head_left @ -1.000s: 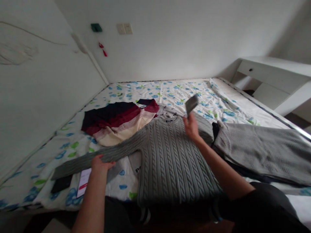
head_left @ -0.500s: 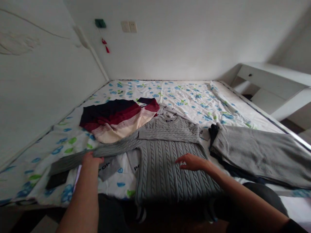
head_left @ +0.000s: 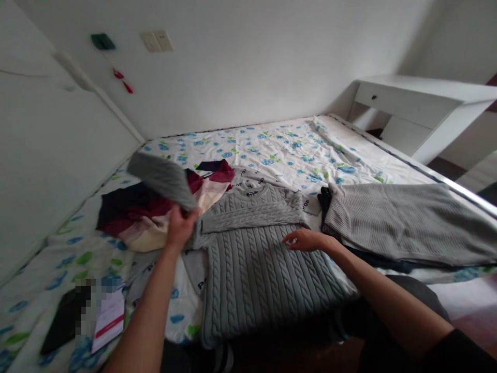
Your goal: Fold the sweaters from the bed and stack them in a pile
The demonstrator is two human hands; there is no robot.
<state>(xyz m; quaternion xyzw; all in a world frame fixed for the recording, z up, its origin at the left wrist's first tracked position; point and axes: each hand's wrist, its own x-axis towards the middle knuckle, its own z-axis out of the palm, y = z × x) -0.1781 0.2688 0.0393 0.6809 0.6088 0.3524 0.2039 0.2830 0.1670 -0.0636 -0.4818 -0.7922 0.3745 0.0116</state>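
A grey cable-knit sweater point(head_left: 258, 280) lies front up on the bed, its hem at the near edge. One sleeve is folded flat across its chest. My left hand point(head_left: 181, 227) is closed on the other sleeve point(head_left: 161, 175), which is lifted and bends up and away over a navy, maroon and cream sweater point(head_left: 142, 215). My right hand point(head_left: 308, 240) is at the right side of the knit body, fingers loosely bent and apart, holding nothing; whether it touches the knit I cannot tell. A grey garment printed with "POP" point(head_left: 250, 176) shows from beneath the cable-knit sweater.
To the right, a ribbed light-grey garment point(head_left: 399, 223) lies over dark clothing point(head_left: 376, 258). A black flat object point(head_left: 64, 324) and a pale card with a red band point(head_left: 111, 321) lie at the near left on the flowered sheet point(head_left: 295, 145). A white desk point(head_left: 411, 106) stands beyond the bed's right edge.
My left hand has raised the sleeve off the bed and swung it inward and away. That uncovers the black object and pale card. My right hand stays over the sweater; the view has turned right.
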